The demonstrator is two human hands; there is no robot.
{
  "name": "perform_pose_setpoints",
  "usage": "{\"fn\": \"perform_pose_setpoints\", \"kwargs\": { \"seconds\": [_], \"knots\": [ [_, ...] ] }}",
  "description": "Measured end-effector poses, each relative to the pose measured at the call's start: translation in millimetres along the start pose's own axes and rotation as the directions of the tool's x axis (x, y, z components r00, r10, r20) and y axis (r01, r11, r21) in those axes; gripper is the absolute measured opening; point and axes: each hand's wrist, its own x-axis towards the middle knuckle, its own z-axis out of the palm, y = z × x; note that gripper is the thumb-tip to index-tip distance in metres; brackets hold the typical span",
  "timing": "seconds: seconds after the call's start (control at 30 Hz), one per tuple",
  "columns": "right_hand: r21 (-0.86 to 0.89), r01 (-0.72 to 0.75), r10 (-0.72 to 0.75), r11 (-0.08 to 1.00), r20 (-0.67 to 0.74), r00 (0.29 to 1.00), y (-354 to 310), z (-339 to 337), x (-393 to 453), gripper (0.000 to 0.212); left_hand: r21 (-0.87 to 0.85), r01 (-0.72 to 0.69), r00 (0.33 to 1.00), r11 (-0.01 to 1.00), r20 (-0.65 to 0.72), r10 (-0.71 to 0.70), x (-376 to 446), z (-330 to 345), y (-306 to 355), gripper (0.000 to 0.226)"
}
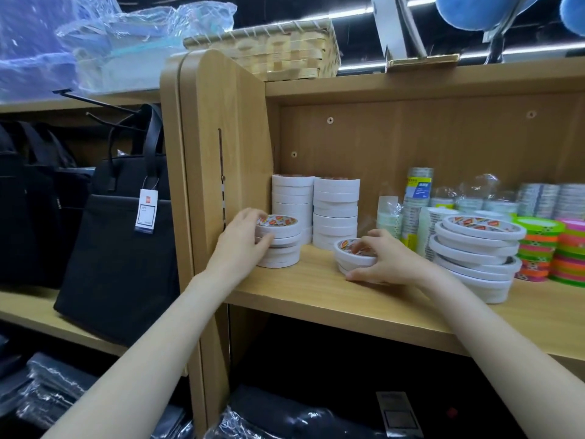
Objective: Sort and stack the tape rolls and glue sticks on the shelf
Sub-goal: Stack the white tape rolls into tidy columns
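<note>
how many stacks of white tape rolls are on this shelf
5: two tall stacks at the back left, one under the left hand, one under the right hand, and a wide leaning stack to the right. More may be hidden.

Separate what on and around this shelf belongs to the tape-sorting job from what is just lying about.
Job: small white tape stack held by left hand; low tape rolls under right hand; tall white stacks; wide rolls; coloured tapes.
Bystanders: black bag; woven basket.

Shelving: light wood unit point(215, 147), screws in back panel.
Top: wicker basket point(278, 52), plastic wrap.
Left: black bags point(123, 236) w/ tag.
Light: ceiling strips.
</note>
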Motion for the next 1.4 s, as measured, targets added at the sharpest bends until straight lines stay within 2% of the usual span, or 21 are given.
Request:
{"fn": "perform_pose_setpoints", "kwargs": {
  "seconds": [0.1,0.2,0.33,0.5,0.6,0.7,0.8,0.93,1.03,1.1,1.2,1.27,1.4],
  "knots": [
    [0.005,0.006,-0.006,1.0,-0.072,0.997,-0.6,0.5,-2.7,0.061,-0.089,0.076,0.991,0.993,-0.104,-0.085,-12.6,11.7,3.0,0.047],
    [0.056,0.036,-0.031,0.998,-0.089,0.996,-8.4,1.9,-0.9,0.064,-0.139,0.145,0.984,0.98,-0.079,-0.157,-26.7,23.5,1.6,0.056],
    [0.025,0.036,-0.036,0.999,-0.013,0.999,-13.0,7.0,-2.4,0.075,-0.186,0.191,0.975,0.964,-0.076,-0.208,-18.9,25.7,-1.1,0.047],
    [0.087,-0.004,0.014,0.996,-0.12,0.993,-12.8,12.8,0.1,0.085,-0.182,0.284,0.957,0.941,-0.007,-0.29,-4.3,31.2,1.2,0.053],
    [0.12,-0.04,0.049,0.992,-0.078,0.996,-13.6,16.5,7.4,0.096,-0.158,0.341,0.939,0.926,0.023,-0.342,-7.6,31.9,3.0,0.06],
    [0.149,-0.092,0.093,0.984,0.002,0.996,-15.5,17.8,12.9,0.1,-0.144,0.394,0.919,0.908,0.059,-0.39,-4.6,30.9,2.4,0.044],
    [0.183,-0.105,0.111,0.978,-0.025,0.993,-18.5,19.9,20.0,0.09,-0.094,0.434,0.901,0.896,0.057,-0.43,6.6,32.6,5.2,0.035],
    [0.262,-0.089,0.107,0.961,-0.055,0.993,-24.3,24.6,27.2,0.091,-0.072,0.414,0.91,0.907,0.041,-0.412,4.7,36.3,3.7,0.038],
    [0.285,-0.082,0.106,0.955,-0.068,0.992,-22.0,24.7,26.7,0.096,-0.091,0.388,0.922,0.917,0.048,-0.385,-2.2,36.4,4.9,0.049],
    [0.356,-0.079,0.124,0.931,-0.104,0.987,-19.8,22.7,25.8,0.096,-0.029,0.351,0.936,0.936,0.046,-0.349,-6.0,37.2,8.7,0.056],
    [0.496,-0.018,0.195,0.868,-0.309,0.931,-18.6,13.8,32.0,0.084,0.036,0.292,0.956,0.956,0.01,-0.293,-7.3,38.6,12.1,0.066],
    [0.525,-0.005,0.256,0.851,-0.407,0.877,-19.1,6.3,45.3,0.077,0.097,0.246,0.969,0.964,-0.015,-0.246,-8.2,39.2,13.0,0.07],
    [0.548,-0.028,0.32,0.836,-0.445,0.836,-26.2,4.1,81.4,0.087,0.15,0.17,0.984,0.974,0.019,-0.175,-9.5,40.5,16.0,0.067]
  ]
}}
